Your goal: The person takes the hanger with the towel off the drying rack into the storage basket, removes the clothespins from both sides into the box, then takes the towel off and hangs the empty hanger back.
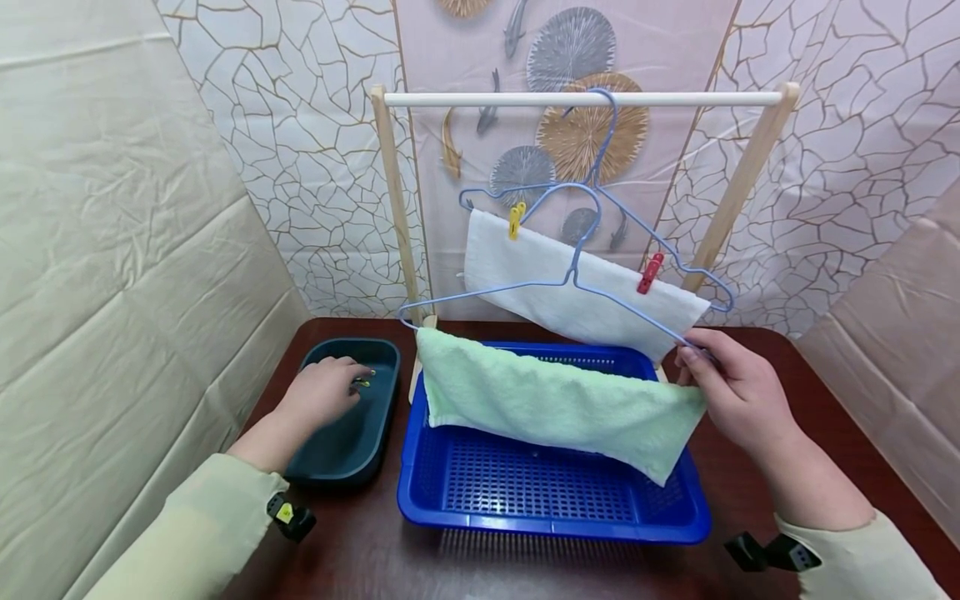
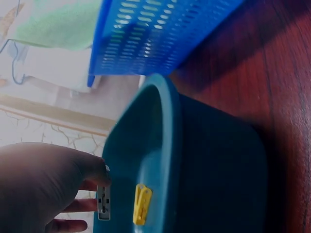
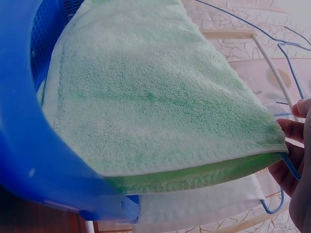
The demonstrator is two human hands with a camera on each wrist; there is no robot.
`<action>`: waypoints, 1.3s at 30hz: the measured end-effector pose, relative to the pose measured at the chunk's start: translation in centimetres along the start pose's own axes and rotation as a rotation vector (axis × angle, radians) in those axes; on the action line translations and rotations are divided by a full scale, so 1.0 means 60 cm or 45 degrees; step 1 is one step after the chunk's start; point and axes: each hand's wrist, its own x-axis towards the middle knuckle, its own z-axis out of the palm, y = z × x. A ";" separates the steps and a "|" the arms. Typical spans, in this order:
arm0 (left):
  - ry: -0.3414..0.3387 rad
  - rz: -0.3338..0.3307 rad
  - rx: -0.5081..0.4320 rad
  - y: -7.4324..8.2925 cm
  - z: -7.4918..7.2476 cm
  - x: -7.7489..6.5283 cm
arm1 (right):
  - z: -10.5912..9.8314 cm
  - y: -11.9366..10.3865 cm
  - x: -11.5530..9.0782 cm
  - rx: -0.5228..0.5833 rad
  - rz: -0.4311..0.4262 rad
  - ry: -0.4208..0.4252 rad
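Note:
My right hand (image 1: 738, 387) grips the right end of a blue wire hanger (image 1: 525, 286). A light green towel (image 1: 555, 396) hangs folded over its lower bar, tilted down to the right, above a blue basket (image 1: 555, 527). My left hand (image 1: 322, 392) is over a dark teal tub (image 1: 348, 477), and the left wrist view shows a small greyish clothespin (image 2: 103, 203) pinched at its thumb and fingers. A yellow clothespin (image 2: 142, 204) lies inside the tub. The right wrist view shows the towel's edge (image 3: 194, 170) close to the right fingers.
Behind, a second blue hanger (image 1: 606, 142) hangs from the white rod (image 1: 585, 99) of a wooden-legged rack (image 1: 390, 183). It carries a white towel (image 1: 570, 271) with a yellow clothespin (image 1: 516, 221) and a red clothespin (image 1: 650, 273). Everything stands on a dark red table (image 1: 360, 550).

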 end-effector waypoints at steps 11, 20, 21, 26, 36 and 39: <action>-0.074 -0.047 0.023 -0.018 0.027 -0.001 | 0.001 0.002 -0.001 -0.013 0.022 -0.007; -0.124 -0.017 0.069 -0.017 0.042 0.000 | 0.000 0.001 -0.003 -0.011 0.032 -0.011; -0.128 -0.009 0.073 -0.017 0.042 -0.001 | 0.001 0.001 -0.003 -0.013 0.034 -0.013; -0.128 0.011 0.076 -0.018 0.045 -0.002 | 0.001 0.001 -0.004 -0.026 0.036 -0.018; -0.123 -0.013 0.063 -0.028 0.063 -0.001 | 0.003 0.002 -0.006 -0.040 0.052 -0.029; -0.125 -0.022 0.048 -0.032 0.068 0.002 | 0.003 0.002 -0.006 -0.039 0.054 -0.031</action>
